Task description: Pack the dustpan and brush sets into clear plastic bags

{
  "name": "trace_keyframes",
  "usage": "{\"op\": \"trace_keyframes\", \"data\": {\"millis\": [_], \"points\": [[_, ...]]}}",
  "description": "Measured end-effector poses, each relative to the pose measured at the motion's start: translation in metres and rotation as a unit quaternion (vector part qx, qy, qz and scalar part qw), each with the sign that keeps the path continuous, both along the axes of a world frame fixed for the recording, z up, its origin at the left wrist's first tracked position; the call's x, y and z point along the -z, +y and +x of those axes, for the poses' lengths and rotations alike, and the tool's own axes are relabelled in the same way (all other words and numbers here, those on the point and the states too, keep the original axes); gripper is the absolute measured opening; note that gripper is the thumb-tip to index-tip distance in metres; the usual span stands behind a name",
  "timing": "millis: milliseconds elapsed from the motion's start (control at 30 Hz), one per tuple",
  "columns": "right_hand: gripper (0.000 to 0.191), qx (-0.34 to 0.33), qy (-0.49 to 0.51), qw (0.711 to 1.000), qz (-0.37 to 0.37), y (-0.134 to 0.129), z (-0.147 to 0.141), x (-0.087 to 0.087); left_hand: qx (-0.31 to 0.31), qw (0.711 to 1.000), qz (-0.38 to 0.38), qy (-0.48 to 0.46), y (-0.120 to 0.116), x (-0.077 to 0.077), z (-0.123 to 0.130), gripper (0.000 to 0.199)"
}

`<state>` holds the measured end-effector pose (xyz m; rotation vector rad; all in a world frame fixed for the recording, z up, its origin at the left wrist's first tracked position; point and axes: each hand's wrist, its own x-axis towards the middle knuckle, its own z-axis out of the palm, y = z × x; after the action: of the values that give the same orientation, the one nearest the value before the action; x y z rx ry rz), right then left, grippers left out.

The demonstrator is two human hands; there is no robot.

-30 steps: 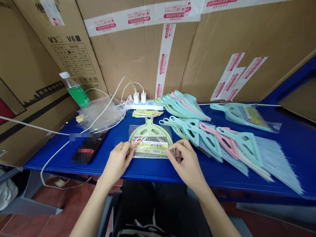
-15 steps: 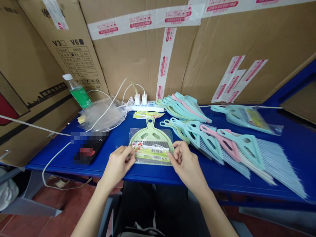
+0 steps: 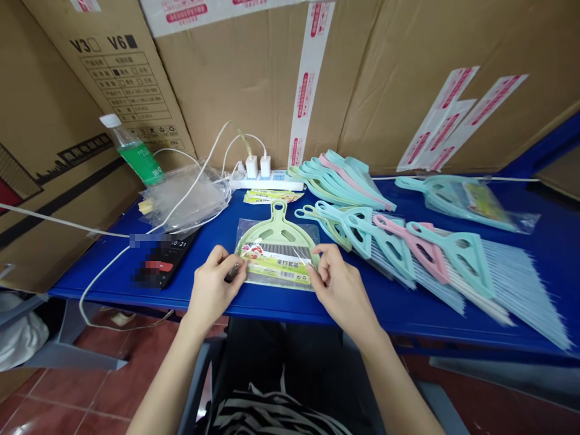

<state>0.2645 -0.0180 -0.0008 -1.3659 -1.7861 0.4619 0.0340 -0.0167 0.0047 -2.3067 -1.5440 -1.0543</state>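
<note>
In front of me a green dustpan (image 3: 299, 234) lies in a clear plastic bag (image 3: 260, 279), its handle sticking out of the far end. A printed label card (image 3: 287, 264) with a cartoon figure shows through the film over the ridged pan. My left hand (image 3: 220, 275) pinches the bag's left edge between thumb and fingers. On the opposite side, my right hand (image 3: 335, 275) pinches the right edge the same way. The film between them has taut creases running to both hands.
Several small brushes (image 3: 466, 254) spread across the right side, with stacked dustpans (image 3: 335, 178) behind. A bagged blue dustpan (image 3: 453, 196) lies far right. Leftward are clear bags (image 3: 185, 196), a bottle (image 3: 136, 154), a phone (image 3: 165, 260) and cables. A power strip (image 3: 267, 181) and label cards (image 3: 272, 196) sit behind.
The camera view has tilted down a little. Both hands keep their pinch on the bag, and the film over the label now shows tighter creases toward each hand.
</note>
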Motion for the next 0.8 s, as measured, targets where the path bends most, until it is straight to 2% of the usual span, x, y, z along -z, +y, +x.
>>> {"op": "trace_keyframes", "data": {"millis": [367,567,700,800], "points": [[0.011,0.011,-0.062,0.997,0.036,0.001,-0.001,0.005,-0.043,0.995,-0.068,-0.057,0.005,0.000,-0.001,0.013],[0.029,-0.013,-0.109,0.992,0.059,-0.001,0.000,0.004,-0.034,0.990,-0.082,-0.107,0.005,0.001,-0.004,0.009],[0.049,-0.060,-0.185,0.978,0.079,-0.002,0.002,0.003,-0.005,0.980,-0.124,-0.157,0.006,-0.003,-0.009,0.010],[0.056,-0.079,-0.237,0.965,0.081,-0.001,0.004,0.004,0.022,0.968,-0.162,-0.192,0.009,-0.006,-0.012,0.011]]}}
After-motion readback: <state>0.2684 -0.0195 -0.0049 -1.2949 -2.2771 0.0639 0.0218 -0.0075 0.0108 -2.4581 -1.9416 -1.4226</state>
